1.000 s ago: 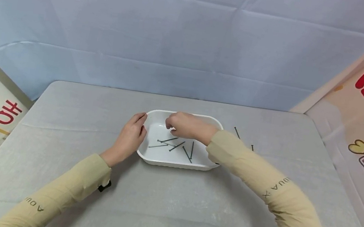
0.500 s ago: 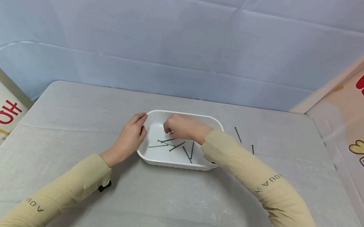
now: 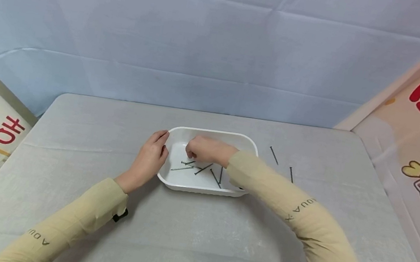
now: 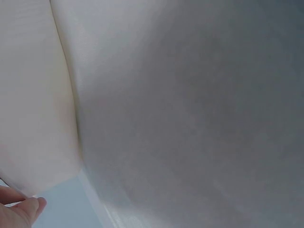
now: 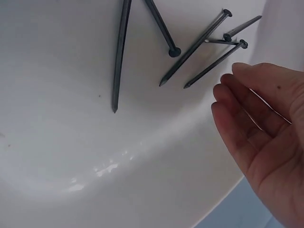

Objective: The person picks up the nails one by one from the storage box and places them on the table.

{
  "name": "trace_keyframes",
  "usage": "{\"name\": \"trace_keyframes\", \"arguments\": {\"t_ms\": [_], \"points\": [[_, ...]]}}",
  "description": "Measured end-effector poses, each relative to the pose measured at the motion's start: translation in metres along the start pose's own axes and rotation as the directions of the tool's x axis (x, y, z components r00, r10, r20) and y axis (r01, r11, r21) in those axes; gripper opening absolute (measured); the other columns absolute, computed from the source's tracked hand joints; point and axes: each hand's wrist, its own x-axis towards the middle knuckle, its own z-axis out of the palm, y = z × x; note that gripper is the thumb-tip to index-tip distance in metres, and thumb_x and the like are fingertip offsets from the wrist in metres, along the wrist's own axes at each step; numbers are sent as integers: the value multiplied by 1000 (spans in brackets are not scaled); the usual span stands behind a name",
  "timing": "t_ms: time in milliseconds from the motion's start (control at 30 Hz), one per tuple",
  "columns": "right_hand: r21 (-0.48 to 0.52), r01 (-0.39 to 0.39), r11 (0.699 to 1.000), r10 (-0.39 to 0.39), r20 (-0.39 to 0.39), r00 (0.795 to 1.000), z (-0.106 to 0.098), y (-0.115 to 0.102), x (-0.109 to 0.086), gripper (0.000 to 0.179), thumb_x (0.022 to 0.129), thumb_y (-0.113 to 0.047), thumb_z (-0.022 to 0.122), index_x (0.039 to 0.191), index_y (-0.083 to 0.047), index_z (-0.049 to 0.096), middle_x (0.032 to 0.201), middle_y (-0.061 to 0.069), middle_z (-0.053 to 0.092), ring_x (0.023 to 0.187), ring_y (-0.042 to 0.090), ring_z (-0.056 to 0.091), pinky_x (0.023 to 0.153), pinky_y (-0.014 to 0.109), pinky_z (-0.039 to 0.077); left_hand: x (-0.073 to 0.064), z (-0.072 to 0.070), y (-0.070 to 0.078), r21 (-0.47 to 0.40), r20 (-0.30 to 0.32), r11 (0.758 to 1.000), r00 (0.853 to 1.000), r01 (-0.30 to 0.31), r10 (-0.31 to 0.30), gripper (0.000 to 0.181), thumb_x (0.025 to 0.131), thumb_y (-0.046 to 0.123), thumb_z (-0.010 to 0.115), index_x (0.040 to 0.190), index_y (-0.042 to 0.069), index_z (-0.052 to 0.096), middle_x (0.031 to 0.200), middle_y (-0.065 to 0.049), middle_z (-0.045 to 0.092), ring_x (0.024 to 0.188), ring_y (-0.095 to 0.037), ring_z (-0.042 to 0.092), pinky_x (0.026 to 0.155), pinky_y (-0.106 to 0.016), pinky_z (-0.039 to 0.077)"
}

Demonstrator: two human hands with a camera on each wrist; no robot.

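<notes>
White oblong tray (image 3: 203, 189) on a counter (image 3: 194, 237) under pale grey cloth. In the tray, loose nails (image 5: 194, 49): dark metal, flat round heads, pointed tips. Right wrist view shows six of them, lying at differing angles, some overlapping.

Left hand (image 3: 147, 158) at the tray's left end; grip fastened on the rim, fingertips meeting the edge in the left wrist view. Right hand (image 3: 210, 150) over the inside of the tray, palm side toward the wrist camera. Its grip is loose: fingers softly bent, thumb tip near the index tip, no nail seen between them. Closest nails lie just beyond the thumb, apart from it.

Two more nails (image 3: 273, 155) on the cloth, right of the tray; the nearer one runs down to the edge of the right sleeve (image 3: 285, 201). Both sleeves beige, dark lettering. Pale blue backdrop (image 3: 222, 51) behind; printed panel (image 3: 406, 151) to the right, cartoon face and red mark on it.
</notes>
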Motion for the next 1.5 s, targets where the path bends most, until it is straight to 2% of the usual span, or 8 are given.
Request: {"name": "trace_keyframes", "arguments": {"t_ms": [233, 467, 667, 867, 967, 1267, 1500], "points": [[-16, -25, 1000, 26, 24, 999, 4, -1, 3, 23, 80, 7, 55, 91, -6, 70, 87, 3, 66, 80, 14, 58, 73, 22, 47, 1, 0, 0, -1, -2, 1000, 1000, 2, -2, 39, 86, -5, 49, 124, -14, 47, 125, -24, 48, 114, -34, 49, 89, -41, 46], [-28, -58, 998, 59, 36, 998, 6, -1, 6, 23, 77, 9, 53, 84, -7, 68, 76, 0, 59, 71, 13, 52, 66, 22, 44, 0, 0, 0, -6, -8, 1000, 1000, -3, 3, 39, 85, -6, 49, 123, -14, 48, 124, -24, 48, 115, -34, 48, 91, -40, 45], [-47, -42, 998, 43, 26, 999, 8, -2, 7, 18, 79, 7, 56, 83, -7, 67, 71, -3, 55, 67, 12, 48, 65, 22, 43, 0, 0, 1, -6, -14, 1000, 1000, -4, 4, 39, 84, -6, 48, 123, -14, 48, 124, -24, 49, 114, -33, 49, 91, -40, 45], [-41, -73, 996, 75, 50, 996, 7, -4, 6, 20, 74, 8, 56, 81, -7, 66, 67, -4, 50, 63, 11, 44, 58, 20, 38, 1, 0, 2, -10, -12, 1000, 1000, -3, 3, 39, 84, -5, 48, 122, -14, 49, 124, -24, 49, 114, -33, 49, 90, -40, 45], [-34, -75, 997, 77, 57, 995, 7, -4, 6, 20, 73, 8, 56, 82, -7, 64, 67, -4, 50, 63, 11, 43, 58, 20, 36, 0, 0, 2, -10, -8, 1000, 1000, 0, 0, 39, 85, -5, 49, 123, -14, 48, 124, -24, 49, 114, -33, 49, 90, -40, 45], [-36, -44, 998, 44, 14, 999, 3, 0, 2, 19, 72, 7, 56, 82, -8, 61, 74, -1, 53, 68, 12, 45, 63, 22, 40, 0, 1, 0, -9, -16, 1000, 1000, -7, 7, 39, 84, -6, 49, 122, -15, 49, 123, -24, 49, 114, -34, 49, 90, -40, 45], [-31, -71, 997, 72, 27, 997, -6, -2, -5, 23, 71, 11, 54, 85, -6, 62, 76, 0, 53, 70, 13, 45, 63, 22, 40, 0, 0, 0, -4, -4, 1000, 1000, 3, -3, 39, 85, -5, 48, 124, -14, 47, 125, -24, 48, 115, -33, 48, 90, -40, 45]]}}
